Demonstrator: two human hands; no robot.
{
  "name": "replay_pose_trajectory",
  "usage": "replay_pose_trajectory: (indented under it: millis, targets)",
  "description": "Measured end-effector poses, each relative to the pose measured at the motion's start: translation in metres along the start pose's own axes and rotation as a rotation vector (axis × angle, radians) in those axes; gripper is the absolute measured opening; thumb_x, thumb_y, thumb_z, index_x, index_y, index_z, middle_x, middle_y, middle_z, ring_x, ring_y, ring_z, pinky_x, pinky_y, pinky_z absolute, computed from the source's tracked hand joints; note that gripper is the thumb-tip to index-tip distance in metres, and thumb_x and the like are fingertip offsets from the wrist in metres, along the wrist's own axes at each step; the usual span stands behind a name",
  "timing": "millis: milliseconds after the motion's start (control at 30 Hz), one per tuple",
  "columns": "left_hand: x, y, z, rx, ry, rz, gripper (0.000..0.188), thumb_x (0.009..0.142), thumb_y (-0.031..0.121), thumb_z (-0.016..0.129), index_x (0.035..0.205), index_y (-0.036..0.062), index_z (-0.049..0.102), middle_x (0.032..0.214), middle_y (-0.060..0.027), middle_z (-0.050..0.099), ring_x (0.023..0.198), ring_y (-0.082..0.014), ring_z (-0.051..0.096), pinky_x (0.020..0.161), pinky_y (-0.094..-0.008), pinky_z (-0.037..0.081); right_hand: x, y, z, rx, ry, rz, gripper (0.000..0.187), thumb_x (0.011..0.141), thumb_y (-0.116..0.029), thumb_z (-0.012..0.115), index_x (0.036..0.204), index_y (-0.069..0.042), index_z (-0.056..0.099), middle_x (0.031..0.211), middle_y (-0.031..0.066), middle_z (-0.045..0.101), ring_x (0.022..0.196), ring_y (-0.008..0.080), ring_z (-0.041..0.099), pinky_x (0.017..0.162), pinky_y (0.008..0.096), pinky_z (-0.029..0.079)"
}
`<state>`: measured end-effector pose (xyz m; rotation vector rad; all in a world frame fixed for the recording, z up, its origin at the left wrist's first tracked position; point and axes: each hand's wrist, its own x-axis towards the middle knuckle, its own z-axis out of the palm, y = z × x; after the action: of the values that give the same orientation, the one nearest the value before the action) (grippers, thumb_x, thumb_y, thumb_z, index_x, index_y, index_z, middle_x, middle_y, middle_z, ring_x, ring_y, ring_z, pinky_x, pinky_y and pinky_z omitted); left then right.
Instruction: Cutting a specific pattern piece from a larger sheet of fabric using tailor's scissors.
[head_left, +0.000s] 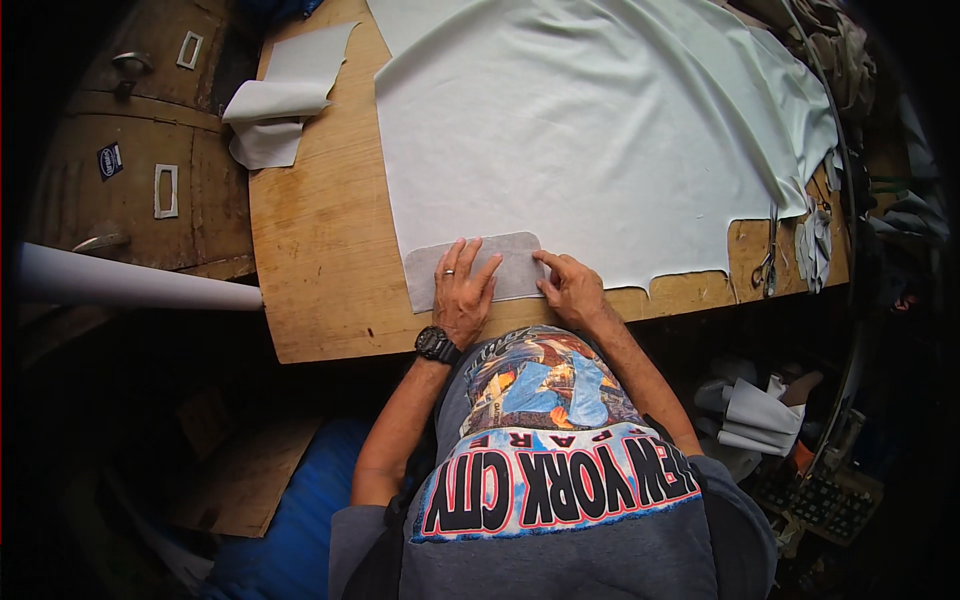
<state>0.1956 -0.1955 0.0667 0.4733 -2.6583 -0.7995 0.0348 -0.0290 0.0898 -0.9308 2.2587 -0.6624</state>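
Observation:
A large white sheet of leather-like material covers most of the wooden table, its near edge cut in an uneven line. On its near left corner lies a grey rectangular pattern piece with rounded far corners. My left hand rests on that piece with its fingers spread, holding nothing. At the piece's right edge is my right hand, its fingers curled and the index finger and thumb close together. Whatever it may hold between the fingertips is too small or hidden to make out.
Scissors lie at the table's right, beside white scraps. Folded offcuts sit on the table's far left. A white roll juts toward the table's left edge, below brown metal cabinets. More scraps are piled low at right.

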Motion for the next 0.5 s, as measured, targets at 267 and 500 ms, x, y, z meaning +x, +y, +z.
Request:
replay_pose_trajectory:
  millis: [267,500]
  targets:
    - [0.004,0.002,0.024,0.098,-0.079,-0.037,0.046,0.092,0.024,0.064,0.137,0.0145,0.058,0.156,-0.0151,0.036,0.147,-0.0354,0.028,0.120,-0.0525,0.018,-0.016,0.033,-0.032,0.196,0.139,0.052,0.033,0.088,-0.014,0.068,0.121,-0.006,0.065,0.091,0.0140,0.067,0.080,0.0285,0.066,0.075,0.0393,0.054]
    - [-0.008,-0.005,0.022,0.180,-0.048,0.028,0.048,0.091,0.016,0.061,0.138,0.0105,0.056,0.156,-0.0176,0.037,0.146,-0.0389,0.029,0.119,-0.0530,0.020,-0.079,0.214,-0.146,0.036,0.894,0.317,0.022,0.088,-0.011,0.065,0.105,0.002,0.067,0.095,0.0177,0.068,0.087,0.0342,0.066,0.078,0.0403,0.053]
